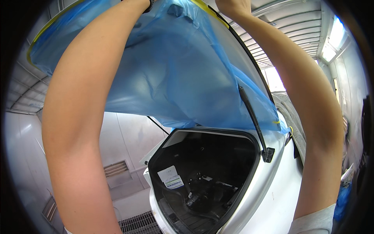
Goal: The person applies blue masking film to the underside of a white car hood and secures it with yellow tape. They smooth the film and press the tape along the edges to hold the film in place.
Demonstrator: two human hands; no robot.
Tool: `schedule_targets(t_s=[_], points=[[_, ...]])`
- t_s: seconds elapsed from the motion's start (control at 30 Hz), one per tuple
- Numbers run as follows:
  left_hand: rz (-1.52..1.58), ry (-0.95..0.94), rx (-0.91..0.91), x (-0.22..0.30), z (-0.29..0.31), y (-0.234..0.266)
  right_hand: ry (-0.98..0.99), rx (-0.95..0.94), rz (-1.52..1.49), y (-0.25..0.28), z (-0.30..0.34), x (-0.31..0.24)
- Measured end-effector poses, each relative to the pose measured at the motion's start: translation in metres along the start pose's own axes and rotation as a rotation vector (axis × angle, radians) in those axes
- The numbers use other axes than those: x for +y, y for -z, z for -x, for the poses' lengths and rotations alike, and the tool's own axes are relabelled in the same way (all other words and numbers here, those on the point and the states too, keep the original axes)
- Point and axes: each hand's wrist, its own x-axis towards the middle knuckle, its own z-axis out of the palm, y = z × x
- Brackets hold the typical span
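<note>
Both my arms reach up past the raised tailgate of a white car. Blue plastic film [163, 74] covers the tailgate's inner side, creased and loose in places, with yellow tape [208, 7] along its edge. My left hand is beyond the upper border; only the wrist with a dark band [149, 6] shows in front of the film. The heel of my right hand [235, 7] appears beside the tailgate's black-trimmed edge [243, 43]. Its fingers are cut off by the upper border, so any grip is hidden.
A black gas strut [252, 115] joins the tailgate to the white body [269, 195]. Inside the dark boot opening lie a white labelled sheet [170, 177] and black parts [200, 195]. Grey sheeting [290, 115] drapes the car's right side. A floor grating [140, 223] lies at lower left.
</note>
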Motion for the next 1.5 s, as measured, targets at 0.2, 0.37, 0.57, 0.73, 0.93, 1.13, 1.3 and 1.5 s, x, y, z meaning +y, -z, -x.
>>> schedule_targets(t_s=[0.2, 0.37, 0.57, 0.73, 0.93, 1.13, 1.3, 1.5], points=[[-0.112, -0.290, -0.132, -0.019, -0.011, 0.004, 0.069, -0.196, 0.207, -0.006, -0.001, -0.025], [-0.099, -0.280, -0.194, -0.021, 0.001, 0.007, 0.183, -0.113, 0.182, -0.006, 0.010, -0.041], [0.197, -0.718, 0.321, -0.050, 0.103, 0.013, 0.250, -0.053, 0.050, -0.022, 0.027, -0.084], [0.043, -0.778, 0.227, -0.132, 0.152, 0.045, 0.389, 0.089, -0.070, -0.041, 0.019, -0.124], [-0.072, -0.424, 0.412, -0.209, 0.130, 0.104, 0.383, 0.150, -0.060, -0.056, -0.018, -0.182], [-0.164, -0.542, 0.534, -0.253, 0.099, 0.148, 0.412, 0.152, -0.014, -0.063, -0.040, -0.213], [-0.039, -0.457, 0.486, -0.260, 0.113, 0.148, 0.389, 0.111, -0.027, -0.059, -0.038, -0.232], [0.173, -0.331, 0.465, -0.264, 0.126, 0.143, 0.584, 0.096, 0.010, -0.053, -0.048, -0.265]])
